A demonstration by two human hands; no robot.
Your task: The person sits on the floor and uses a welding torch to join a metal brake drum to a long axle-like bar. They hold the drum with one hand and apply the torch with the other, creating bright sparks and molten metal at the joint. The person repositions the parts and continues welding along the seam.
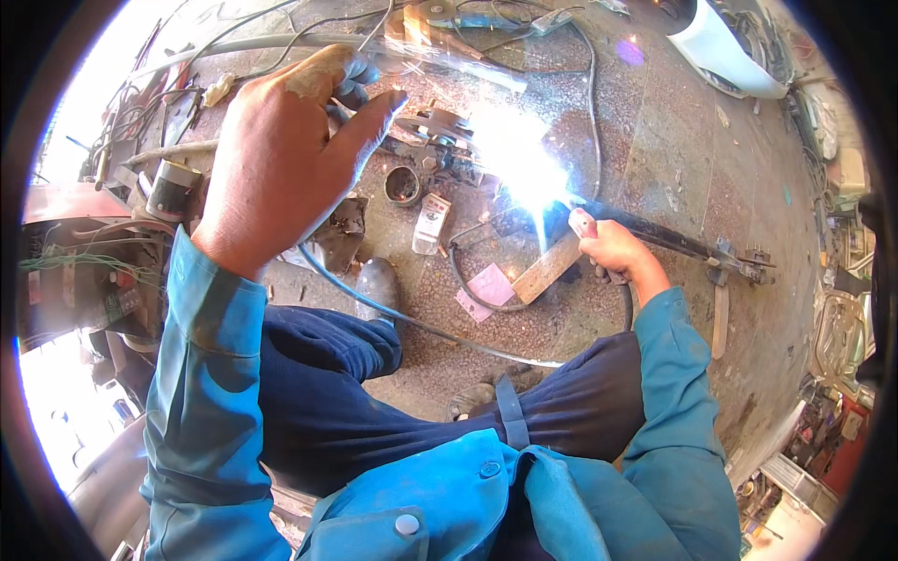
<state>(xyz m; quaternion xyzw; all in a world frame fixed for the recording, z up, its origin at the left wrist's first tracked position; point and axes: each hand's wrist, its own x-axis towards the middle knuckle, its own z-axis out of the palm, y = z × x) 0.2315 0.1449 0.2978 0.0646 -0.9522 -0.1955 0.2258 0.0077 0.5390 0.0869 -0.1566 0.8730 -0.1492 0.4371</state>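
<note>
A blinding welding arc (pixel 538 173) burns at the middle of the floor work and washes out whatever lies behind it. My right hand (pixel 617 254) is closed round the reddish handle of a welding electrode holder (pixel 582 222), just right of the glare. A long dark metal bar (pixel 664 232) runs from the arc toward the right. Raised at the upper left, my left hand (pixel 281 154) has its fingers bent and its thumb apart, with nothing visible between them. Below the arc, a wooden block (pixel 547 269) lies slanted beside a pink sheet (pixel 488 290).
A cable (pixel 440 335) curves past my legs. Near my boot (pixel 377 285) lie a small box (pixel 431 224) and a round metal ring (pixel 402 185). A can (pixel 173 190) stands left. Tangled cables cross the far floor; a white curved panel (pixel 716 51) lies far right.
</note>
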